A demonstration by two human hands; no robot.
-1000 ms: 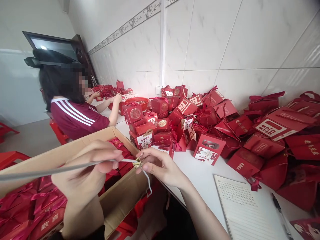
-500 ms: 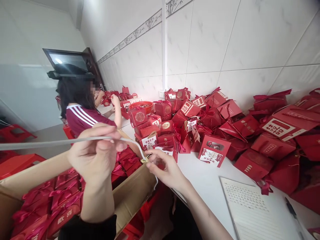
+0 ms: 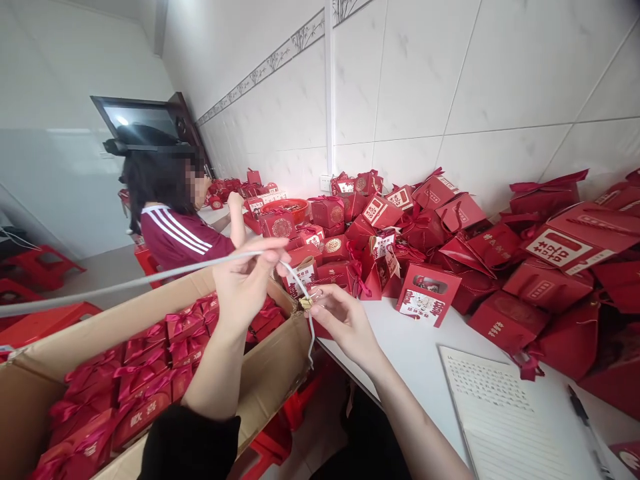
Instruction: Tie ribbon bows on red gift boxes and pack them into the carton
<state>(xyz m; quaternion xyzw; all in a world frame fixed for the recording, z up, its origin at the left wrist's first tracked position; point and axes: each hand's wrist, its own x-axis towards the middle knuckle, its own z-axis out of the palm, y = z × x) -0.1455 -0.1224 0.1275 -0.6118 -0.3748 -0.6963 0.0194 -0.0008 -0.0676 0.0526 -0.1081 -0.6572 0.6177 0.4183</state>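
A long white cord [image 3: 165, 274] runs in from the left edge, and my left hand [image 3: 247, 283] pinches it between thumb and fingers above the cardboard box. From there the cord slopes down to a small gold-coloured metal piece [image 3: 305, 303], which my right hand [image 3: 345, 327] grips between thumb and fingertips. The cord's loose end dangles below this piece, near the box corner. How the cord sits in the metal piece is too small to make out.
Red gift boxes with ribbons [image 3: 145, 373] fill the cardboard box [image 3: 277, 363]. Piled red gift boxes [image 3: 425, 227] cover the back of the white table [image 3: 407, 363]. A notebook [image 3: 500, 413] and pen [image 3: 585, 420] lie at right. Beyond sits a person [image 3: 175, 233] in a maroon shirt.
My left hand has moved right and closer to my right hand along the cord. The metal piece and right hand have shifted slightly right; the view has also shifted a little.
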